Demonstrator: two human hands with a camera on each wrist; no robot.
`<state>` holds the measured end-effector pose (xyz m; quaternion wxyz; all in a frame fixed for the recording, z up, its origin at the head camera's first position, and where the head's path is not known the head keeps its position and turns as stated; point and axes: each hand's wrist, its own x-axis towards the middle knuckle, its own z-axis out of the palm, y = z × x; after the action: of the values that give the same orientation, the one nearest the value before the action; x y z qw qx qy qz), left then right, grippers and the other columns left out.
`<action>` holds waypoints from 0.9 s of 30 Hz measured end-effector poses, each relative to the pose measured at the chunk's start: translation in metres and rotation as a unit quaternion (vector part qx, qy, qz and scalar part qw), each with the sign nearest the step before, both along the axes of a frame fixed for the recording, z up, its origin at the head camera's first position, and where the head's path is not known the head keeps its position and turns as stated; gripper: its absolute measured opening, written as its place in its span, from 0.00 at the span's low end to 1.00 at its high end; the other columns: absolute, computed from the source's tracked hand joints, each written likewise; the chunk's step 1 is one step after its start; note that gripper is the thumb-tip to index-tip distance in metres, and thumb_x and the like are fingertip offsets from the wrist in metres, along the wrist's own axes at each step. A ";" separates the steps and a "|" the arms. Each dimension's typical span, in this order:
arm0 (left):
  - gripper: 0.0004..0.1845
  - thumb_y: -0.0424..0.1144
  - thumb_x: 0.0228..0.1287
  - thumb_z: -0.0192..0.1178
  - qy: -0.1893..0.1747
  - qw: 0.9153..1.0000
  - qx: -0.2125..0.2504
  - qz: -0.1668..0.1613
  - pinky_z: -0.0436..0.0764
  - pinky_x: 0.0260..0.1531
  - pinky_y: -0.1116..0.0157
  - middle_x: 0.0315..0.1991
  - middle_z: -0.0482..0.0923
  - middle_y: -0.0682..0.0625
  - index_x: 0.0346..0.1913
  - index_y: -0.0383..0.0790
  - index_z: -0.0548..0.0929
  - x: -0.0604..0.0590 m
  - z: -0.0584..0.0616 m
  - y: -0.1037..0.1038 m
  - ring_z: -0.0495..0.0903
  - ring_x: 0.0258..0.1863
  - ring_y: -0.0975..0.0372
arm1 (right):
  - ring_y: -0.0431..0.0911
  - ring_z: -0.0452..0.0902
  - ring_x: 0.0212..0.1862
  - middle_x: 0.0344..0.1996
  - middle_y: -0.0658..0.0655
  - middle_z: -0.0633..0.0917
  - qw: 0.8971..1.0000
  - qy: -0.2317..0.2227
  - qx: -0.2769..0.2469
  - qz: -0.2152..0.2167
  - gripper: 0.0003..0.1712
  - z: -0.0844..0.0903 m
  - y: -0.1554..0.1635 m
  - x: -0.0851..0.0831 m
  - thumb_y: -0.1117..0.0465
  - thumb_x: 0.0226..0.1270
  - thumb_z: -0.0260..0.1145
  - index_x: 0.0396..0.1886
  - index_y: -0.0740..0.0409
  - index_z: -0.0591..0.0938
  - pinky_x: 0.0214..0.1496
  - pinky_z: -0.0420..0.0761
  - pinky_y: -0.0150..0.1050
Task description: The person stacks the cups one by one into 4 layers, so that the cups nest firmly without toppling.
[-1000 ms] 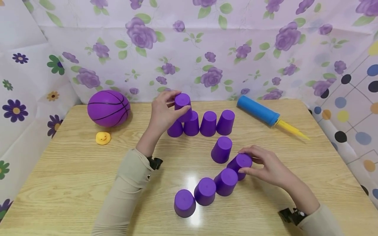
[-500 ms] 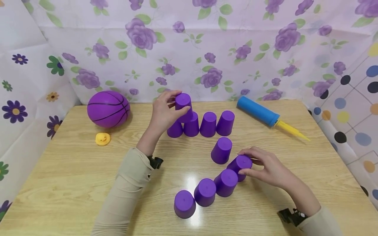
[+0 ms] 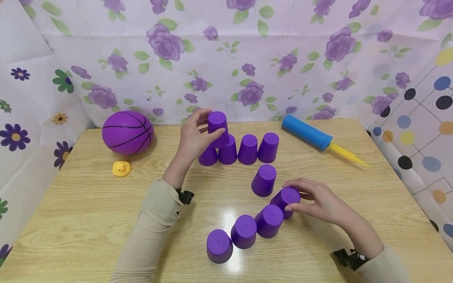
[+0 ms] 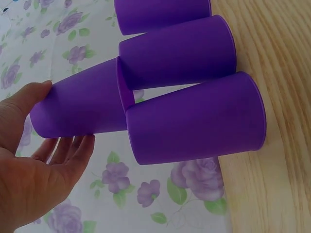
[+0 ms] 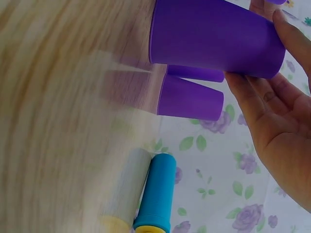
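- Left hand (image 3: 194,137) holds the top cup (image 3: 217,125), fingers wrapped round its side, seated on the seam between the two left cups of the back row (image 3: 247,149). Left-wrist view agrees: thumb and fingers cradle the cup's closed end, rim resting on the two cups under it.
- Back row = four upside-down purple cups, side by side, at the far middle of the worktop (image 3: 88,204).
- Right hand (image 3: 318,202) is on the end cup (image 3: 286,199) of the near diagonal line (image 3: 244,232); fingers curl over its top and far side, thumb on the near side. Cup stands on the worktop, not lifted.
- One lone cup (image 3: 264,181) stands between row and line, just beside the right hand's cup.
- My read: second tier of a pyramid is just starting, 1st cup being seated. Next move prob. needs the left fingers to let go w/o nudging the base, then the right-hand cup goes up onto the next seam.
- Off to the sides: purple ball (image 3: 127,132), yellow duck (image 3: 121,169), blue pump (image 3: 307,133).
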<state>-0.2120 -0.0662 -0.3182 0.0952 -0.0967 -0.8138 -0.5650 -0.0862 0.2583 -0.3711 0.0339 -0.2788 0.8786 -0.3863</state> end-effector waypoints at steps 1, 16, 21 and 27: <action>0.31 0.37 0.49 0.72 0.000 1.000 -0.003 -0.002 0.79 0.50 0.61 0.51 0.76 0.43 0.58 0.38 0.73 0.001 -0.001 -0.001 0.77 0.51 0.55 | 0.40 0.80 0.47 0.44 0.47 0.82 1.000 0.000 0.000 -0.002 0.25 0.000 0.000 0.000 0.56 0.52 0.73 0.51 0.56 0.78 0.47 0.81 0.31; 0.38 0.40 0.51 0.71 0.017 0.997 -0.071 0.022 0.69 0.60 0.55 0.58 0.71 0.43 0.64 0.40 0.65 0.021 -0.014 -0.011 0.69 0.59 0.51 | 0.44 0.81 0.47 0.46 0.51 0.83 0.998 0.056 0.035 -0.014 0.25 0.000 -0.002 0.008 0.54 0.55 0.71 0.53 0.54 0.79 0.45 0.82 0.32; 0.30 0.38 0.51 0.70 0.117 0.988 -0.065 0.081 0.66 0.60 0.57 0.55 0.72 0.45 0.58 0.37 0.72 0.044 -0.014 -0.004 0.68 0.58 0.54 | 0.44 0.81 0.47 0.47 0.50 0.83 0.997 0.072 0.034 -0.021 0.25 -0.003 -0.002 0.009 0.55 0.55 0.71 0.54 0.52 0.79 0.45 0.81 0.31; 0.24 0.36 0.49 0.71 0.199 0.978 -0.053 0.032 0.68 0.58 0.61 0.51 0.75 0.45 0.51 0.37 0.78 0.063 -0.019 0.017 0.70 0.54 0.57 | 0.44 0.80 0.49 0.49 0.51 0.82 0.998 0.057 0.039 -0.009 0.28 -0.003 -0.001 0.008 0.54 0.56 0.70 0.57 0.52 0.76 0.47 0.81 0.33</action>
<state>-0.1494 -0.0490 -0.3372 0.2677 -0.1858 -0.8104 -0.4870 -0.0780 0.2576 -0.3742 -0.0091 -0.2907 0.8961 -0.3353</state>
